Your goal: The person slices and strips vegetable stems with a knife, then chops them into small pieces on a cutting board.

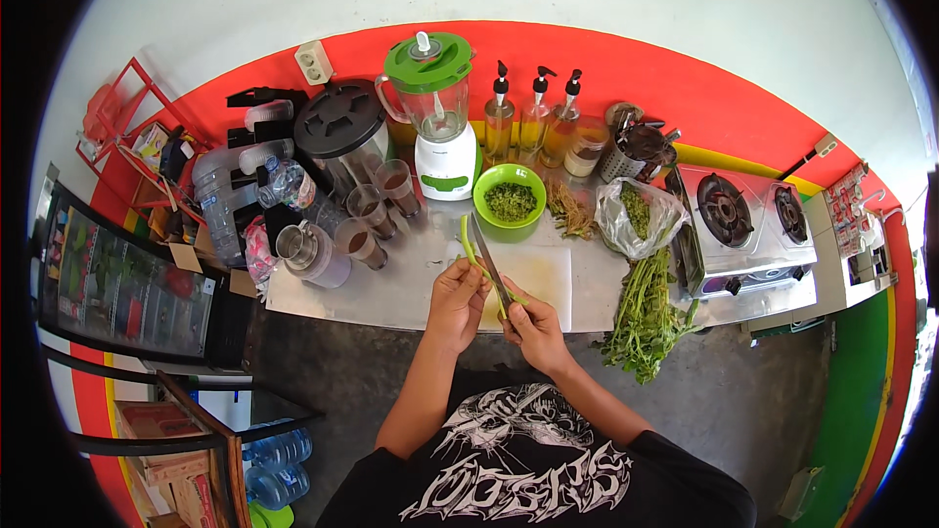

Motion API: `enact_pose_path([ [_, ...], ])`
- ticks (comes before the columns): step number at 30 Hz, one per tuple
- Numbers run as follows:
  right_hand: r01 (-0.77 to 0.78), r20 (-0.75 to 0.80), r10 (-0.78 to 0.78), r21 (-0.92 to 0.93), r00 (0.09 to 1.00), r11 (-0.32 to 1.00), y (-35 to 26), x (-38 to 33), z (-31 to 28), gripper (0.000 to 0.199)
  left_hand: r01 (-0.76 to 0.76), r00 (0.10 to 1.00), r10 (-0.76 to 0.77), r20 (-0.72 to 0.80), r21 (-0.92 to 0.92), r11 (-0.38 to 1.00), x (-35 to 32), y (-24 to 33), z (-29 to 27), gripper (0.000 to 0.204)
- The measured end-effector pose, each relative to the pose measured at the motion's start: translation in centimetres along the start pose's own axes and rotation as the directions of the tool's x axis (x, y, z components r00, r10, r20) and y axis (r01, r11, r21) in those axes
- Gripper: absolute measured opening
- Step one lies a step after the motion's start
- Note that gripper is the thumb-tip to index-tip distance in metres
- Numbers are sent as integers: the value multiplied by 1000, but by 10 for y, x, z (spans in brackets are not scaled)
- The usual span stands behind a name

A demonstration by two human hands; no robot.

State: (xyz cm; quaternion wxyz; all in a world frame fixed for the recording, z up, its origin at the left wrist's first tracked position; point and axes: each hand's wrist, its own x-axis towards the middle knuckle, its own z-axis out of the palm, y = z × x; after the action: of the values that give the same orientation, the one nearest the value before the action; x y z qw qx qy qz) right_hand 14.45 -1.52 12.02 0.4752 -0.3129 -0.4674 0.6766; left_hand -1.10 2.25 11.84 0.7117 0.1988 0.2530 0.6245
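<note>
My left hand (pixel 454 308) pinches a slim green stalk (pixel 466 238) that points up and away from me. In my right hand (pixel 539 334) is a knife (pixel 487 254), its blade lying along the stalk; a bit of green also shows by the right thumb. Both hands are held above the near edge of a white cutting board (pixel 551 274). Beyond them stands a green bowl (pixel 507 231) with chopped greens (pixel 511 201) inside. Right of the bowl lie trimmed roots (pixel 569 211). A leafy bunch of stalks (pixel 641 318) hangs over the counter's front edge, partly in a clear plastic bag (pixel 608 217).
A blender (pixel 447 161) and pump bottles (pixel 533 125) line the back of the metal counter (pixel 411 284). Dark-filled glasses (pixel 360 242) and a steel flask (pixel 315 252) stand left. A gas stove (pixel 748 230) and utensil holder (pixel 631 156) are right.
</note>
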Motion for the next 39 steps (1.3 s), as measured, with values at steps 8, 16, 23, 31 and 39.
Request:
enact_pose_path([
  [8, 36, -26, -36, 23, 999, 999, -3, 5, 4, 51, 18, 1000, -18, -10, -58, 998, -8, -18, 1, 11],
  [16, -23, -24, 23, 13, 999, 1000, 0, 0, 1, 51, -12, 1000, 12, -4, -19, 1000, -2, -7, -4, 12],
  [23, 7, -42, -7, -18, 999, 1000, 3, 5, 3, 50, 86, 994, -91, -64, -78, 993, -11, -15, 3, 13],
  [31, 7, -11, -8, -43, 1000, 999, 5, 7, -1, 47, 69, 997, -72, -20, -117, 991, -4, -4, 6, 11],
  [39, -22, -15, 21, -8, 1000, 1000, 7, 3, 2, 49, 12, 999, -14, -41, -29, 999, 1, -2, -18, 10],
])
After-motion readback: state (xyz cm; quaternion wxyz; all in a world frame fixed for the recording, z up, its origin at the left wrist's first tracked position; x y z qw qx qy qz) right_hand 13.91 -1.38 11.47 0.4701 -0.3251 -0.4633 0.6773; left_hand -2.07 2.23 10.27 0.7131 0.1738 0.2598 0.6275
